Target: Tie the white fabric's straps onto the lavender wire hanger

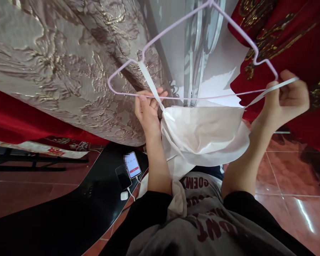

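A pale pink hanger (176, 24) spans the upper middle of the view. Below its lower bar hangs a cream satin garment (202, 128) with thin white straps, draping towards my lap. One strap (149, 79) is looped over the hanger's left shoulder notch. My left hand (150, 110) grips the lower bar near that strap, thumb in front. At the hanger's right end, my right hand (288, 99) has the other strap (282, 83) stretched across its thumb and fingers, off the hanger's end.
Embossed pinkish-gold fabric (69, 64) hangs at left, and red fabric with gold sequins (277, 42) at right. Two phones, one with a lit screen (133, 165), lie with cables and a small white case (124, 195) on a curved black bench (69, 213). Red tiles (304, 181) cover the floor.
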{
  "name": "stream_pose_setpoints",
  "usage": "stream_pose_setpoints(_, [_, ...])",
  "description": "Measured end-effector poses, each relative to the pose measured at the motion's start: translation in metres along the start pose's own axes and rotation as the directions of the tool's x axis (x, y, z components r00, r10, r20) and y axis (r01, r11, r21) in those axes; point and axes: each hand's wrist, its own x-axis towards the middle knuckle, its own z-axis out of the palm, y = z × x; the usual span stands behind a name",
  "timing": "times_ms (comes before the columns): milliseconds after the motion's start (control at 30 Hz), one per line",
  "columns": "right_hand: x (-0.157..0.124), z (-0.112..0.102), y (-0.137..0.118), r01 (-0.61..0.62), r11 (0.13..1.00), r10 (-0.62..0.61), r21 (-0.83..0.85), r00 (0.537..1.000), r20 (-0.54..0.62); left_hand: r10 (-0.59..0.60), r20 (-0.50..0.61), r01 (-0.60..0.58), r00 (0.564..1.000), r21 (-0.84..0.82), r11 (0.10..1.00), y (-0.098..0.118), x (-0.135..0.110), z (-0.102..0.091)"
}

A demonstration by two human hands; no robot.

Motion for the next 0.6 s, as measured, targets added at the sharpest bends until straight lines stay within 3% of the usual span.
stream_pose_setpoints(100, [0.028, 0.005, -0.005, -0.022, 0.999, 0.027, -0.026, 0.978, 0.207, -0.014, 0.013, 0.014, 1.0, -0.004, 1.0, -0.003, 0.0, -0.001])
stream_pose_setpoints(233, [0.053, 0.02, -0.046, -0.052, 0.993, 0.102, -0.107, 0.835, 0.54, -0.016, -0.004, 0.016, 1.0, 0.0, 1.0, -0.009, 0.003, -0.003])
stream_pose_setpoints(333, [0.06, 0.027, -0.07, -0.021, 0.989, 0.11, -0.144, 0.759, 0.642, -0.034, -0.029, 0.035, 0.999, 0.024, 0.999, -0.011, 0.005, -0.004])
stream_pose_setpoints(400, [0.057, 0.029, -0.077, 0.073, 0.985, 0.043, -0.157, 0.776, 0.629, -0.047, -0.034, 0.048, 0.998, 0.048, 0.998, -0.01, 0.004, -0.003])
stream_pose_setpoints(500, [0.039, 0.035, -0.083, 0.274, 0.956, -0.204, -0.108, 0.882, 0.426, -0.049, -0.004, 0.049, 0.999, 0.022, 0.999, -0.009, 0.002, -0.001])
stream_pose_setpoints(567, [0.019, 0.042, -0.089, 0.312, 0.949, -0.291, -0.046, 0.921, 0.259, -0.056, 0.012, 0.056, 0.998, 0.012, 0.998, -0.008, 0.001, -0.001])
stream_pose_setpoints(600, [0.008, 0.046, -0.093, 0.275, 0.962, -0.263, -0.007, 0.927, 0.267, -0.063, 0.014, 0.063, 0.998, 0.016, 0.998, -0.008, 0.001, -0.001])
